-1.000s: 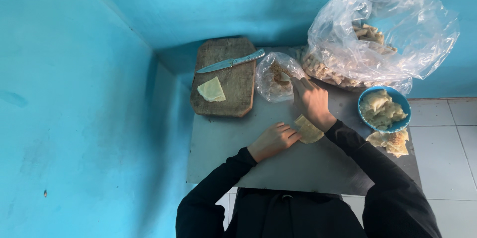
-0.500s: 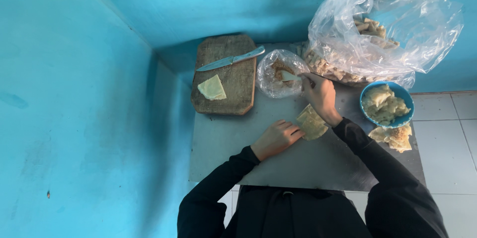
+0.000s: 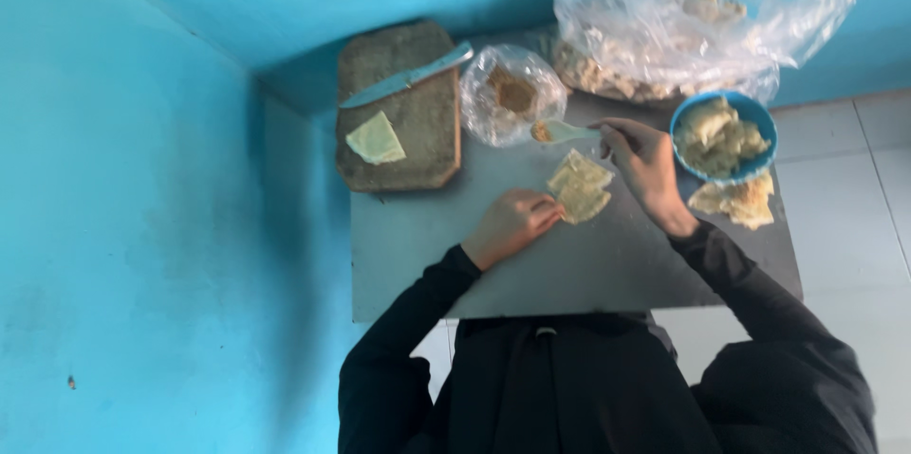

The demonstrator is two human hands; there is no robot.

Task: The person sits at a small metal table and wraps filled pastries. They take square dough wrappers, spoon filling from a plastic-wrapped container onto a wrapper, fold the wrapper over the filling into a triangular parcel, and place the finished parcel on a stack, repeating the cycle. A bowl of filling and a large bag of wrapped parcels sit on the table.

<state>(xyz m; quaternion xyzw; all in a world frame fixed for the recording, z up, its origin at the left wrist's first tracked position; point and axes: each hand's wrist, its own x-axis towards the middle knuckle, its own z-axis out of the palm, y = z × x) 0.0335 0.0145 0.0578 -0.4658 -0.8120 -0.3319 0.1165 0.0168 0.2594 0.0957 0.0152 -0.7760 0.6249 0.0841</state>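
My right hand (image 3: 643,167) grips a pale spoon (image 3: 560,132) with a lump of brown filling on its tip, held just outside the small clear bag of brown filling (image 3: 511,93). A pale, flat wrapper sheet (image 3: 580,187) lies on the grey table (image 3: 531,255) under the spoon. My left hand (image 3: 510,225), fingers curled, presses the near edge of that sheet.
A worn wooden cutting board (image 3: 403,122) at the back left carries a light blue knife (image 3: 403,77) and one triangular wrapper piece (image 3: 375,139). A blue bowl (image 3: 723,134) of folded pieces, loose pieces (image 3: 735,200) beside it, and a big clear bag (image 3: 693,22) stand at right. Blue walls close in.
My right hand has come out of the small bag with a spoonful of filling. The wrapper now lies flat on the table, my left hand on its edge. The camera moved closer.
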